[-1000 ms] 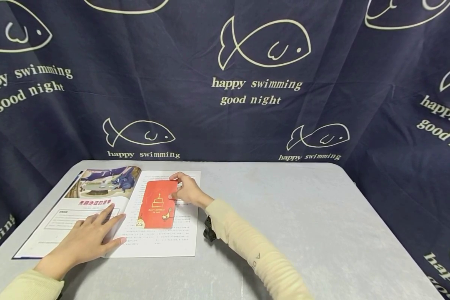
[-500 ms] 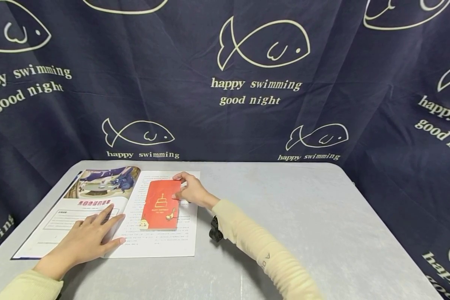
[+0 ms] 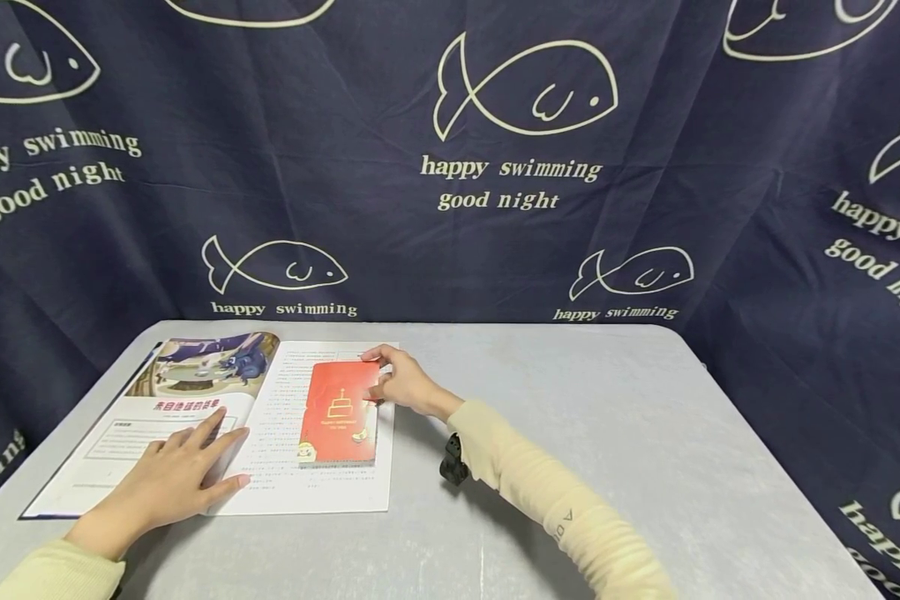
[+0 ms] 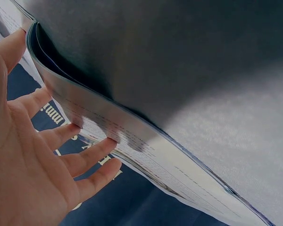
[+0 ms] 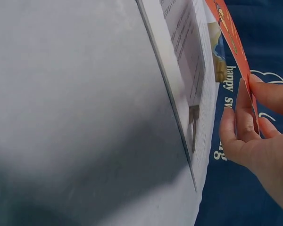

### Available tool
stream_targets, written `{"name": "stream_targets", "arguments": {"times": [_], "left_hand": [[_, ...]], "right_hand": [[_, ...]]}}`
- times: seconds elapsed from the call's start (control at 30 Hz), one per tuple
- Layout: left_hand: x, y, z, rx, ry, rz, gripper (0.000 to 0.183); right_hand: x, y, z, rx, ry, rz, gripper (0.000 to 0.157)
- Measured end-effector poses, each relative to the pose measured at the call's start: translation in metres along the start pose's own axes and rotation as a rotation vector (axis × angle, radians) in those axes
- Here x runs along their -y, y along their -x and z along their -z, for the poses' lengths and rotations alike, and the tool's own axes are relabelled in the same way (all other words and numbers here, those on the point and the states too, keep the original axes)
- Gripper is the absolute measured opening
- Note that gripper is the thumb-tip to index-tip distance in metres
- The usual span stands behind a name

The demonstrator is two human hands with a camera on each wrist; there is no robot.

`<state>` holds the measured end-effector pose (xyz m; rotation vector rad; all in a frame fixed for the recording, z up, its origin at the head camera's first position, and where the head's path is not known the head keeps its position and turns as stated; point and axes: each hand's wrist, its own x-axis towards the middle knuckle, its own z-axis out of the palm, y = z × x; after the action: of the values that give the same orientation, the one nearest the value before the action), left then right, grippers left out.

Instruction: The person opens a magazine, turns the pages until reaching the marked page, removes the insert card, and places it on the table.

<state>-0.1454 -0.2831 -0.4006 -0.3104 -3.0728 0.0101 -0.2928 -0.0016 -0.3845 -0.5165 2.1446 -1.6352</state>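
Observation:
An open book [image 3: 270, 487] lies at the left of the table, with a colour picture at the top of its left page. My left hand [image 3: 167, 483] rests on the book with fingers spread, straight across the lower left page and the fold. In the left wrist view, the fingertips of that hand [image 4: 42, 141] touch the pages. My right hand [image 3: 411, 385] pinches a red birthday card [image 3: 340, 417] by its upper right edge, thumb on one face and fingers behind. The card, with a gold cake drawing, is raised above the right page; the right wrist view shows the card [image 5: 231, 35] clear of the book.
A grey table [image 3: 555, 433] extends to the right of the book. Behind it hangs a dark blue cloth [image 3: 390, 250] with white fish drawings and lettering. A black device [image 3: 453, 460] sits at the right wrist.
My right hand has moved to the right with the red birthday card, which now stands a little above the page. The left hand and the book have stayed in place.

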Motion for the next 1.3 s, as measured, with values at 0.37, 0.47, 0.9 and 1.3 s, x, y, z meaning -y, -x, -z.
{"name": "stream_targets", "arguments": {"times": [0.37,0.47,0.9,1.3], "left_hand": [[0.001,0.0,-0.001,-0.025,0.009,-0.008,0.067],[0.002,0.0,-0.001,-0.024,0.012,-0.007,0.067],[0.001,0.001,0.003,-0.024,0.014,-0.006,0.067],[0.001,0.001,0.002,-0.022,0.017,-0.009,0.067]], "right_hand": [[-0.005,0.015,0.019,0.007,0.044,0.011,0.055],[-0.008,0.019,0.023,0.011,0.035,0.018,0.055],[-0.018,0.034,0.044,0.027,0.017,0.03,0.055],[-0.032,0.046,0.066,0.026,-0.016,-0.009,0.056]]}}
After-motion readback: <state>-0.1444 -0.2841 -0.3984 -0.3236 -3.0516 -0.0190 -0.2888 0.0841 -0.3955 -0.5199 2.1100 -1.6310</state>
